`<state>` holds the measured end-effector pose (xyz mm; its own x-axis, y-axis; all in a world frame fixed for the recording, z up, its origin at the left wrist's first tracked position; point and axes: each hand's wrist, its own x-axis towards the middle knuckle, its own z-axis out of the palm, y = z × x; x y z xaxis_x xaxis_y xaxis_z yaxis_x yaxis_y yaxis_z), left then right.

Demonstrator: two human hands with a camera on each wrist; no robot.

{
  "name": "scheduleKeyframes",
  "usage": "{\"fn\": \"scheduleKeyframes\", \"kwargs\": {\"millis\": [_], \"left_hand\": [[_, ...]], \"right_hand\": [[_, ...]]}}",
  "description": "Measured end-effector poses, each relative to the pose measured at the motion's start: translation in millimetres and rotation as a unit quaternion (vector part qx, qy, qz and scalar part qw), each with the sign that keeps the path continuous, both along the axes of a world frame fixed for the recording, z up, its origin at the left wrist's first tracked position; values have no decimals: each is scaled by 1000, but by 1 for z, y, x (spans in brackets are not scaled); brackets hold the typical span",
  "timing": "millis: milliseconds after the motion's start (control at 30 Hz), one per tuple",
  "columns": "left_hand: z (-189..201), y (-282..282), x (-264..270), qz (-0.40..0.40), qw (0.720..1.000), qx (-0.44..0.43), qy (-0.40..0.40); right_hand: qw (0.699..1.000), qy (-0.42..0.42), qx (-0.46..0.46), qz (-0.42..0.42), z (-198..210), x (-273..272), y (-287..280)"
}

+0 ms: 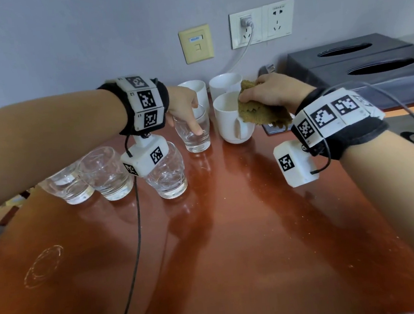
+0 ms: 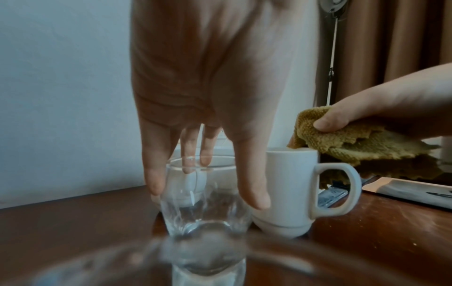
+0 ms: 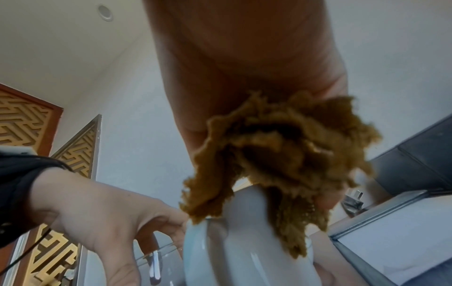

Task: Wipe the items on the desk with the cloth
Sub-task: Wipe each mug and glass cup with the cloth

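Observation:
On the red-brown desk (image 1: 235, 243), my left hand (image 1: 196, 118) reaches down over a clear glass (image 1: 196, 137). The thumb lies on its near side and the other fingers sit at the far rim, so the hand holds it from above; the left wrist view shows the fingers straddling this glass (image 2: 203, 209). My right hand (image 1: 252, 92) grips a bunched brown cloth (image 1: 260, 113) and presses it onto the rim of a white mug (image 1: 230, 126). The cloth (image 3: 281, 151) drapes over the mug's right side, near its handle (image 2: 342, 189).
Three more clear glasses (image 1: 105, 172) stand in a row at the left. Two white mugs (image 1: 225, 83) stand behind, by the wall. A dark tissue box (image 1: 360, 69) fills the back right. A charger cable (image 1: 243, 50) hangs from the wall socket. A ring stain (image 1: 43, 266) marks the near left.

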<state>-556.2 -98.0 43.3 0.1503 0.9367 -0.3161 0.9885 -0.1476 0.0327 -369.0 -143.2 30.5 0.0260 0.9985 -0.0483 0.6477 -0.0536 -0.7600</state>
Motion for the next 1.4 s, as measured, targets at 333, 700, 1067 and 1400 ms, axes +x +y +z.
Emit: {"fn": "scheduleKeyframes", "kwargs": {"millis": [333, 700, 1067, 1400], "left_hand": [[47, -18, -13, -2, 1000, 23, 1], [31, -104, -48, -15, 999, 26, -20], [4, -115, -64, -53, 995, 76, -23], [38, -104, -74, 84, 943, 118, -300]], "right_hand": [[998, -26, 46, -16, 13, -10, -8], [977, -80, 197, -7, 19, -49, -33], [986, -36, 156, 50, 13, -72, -42], [983, 77, 163, 32, 24, -57, -39]]}}
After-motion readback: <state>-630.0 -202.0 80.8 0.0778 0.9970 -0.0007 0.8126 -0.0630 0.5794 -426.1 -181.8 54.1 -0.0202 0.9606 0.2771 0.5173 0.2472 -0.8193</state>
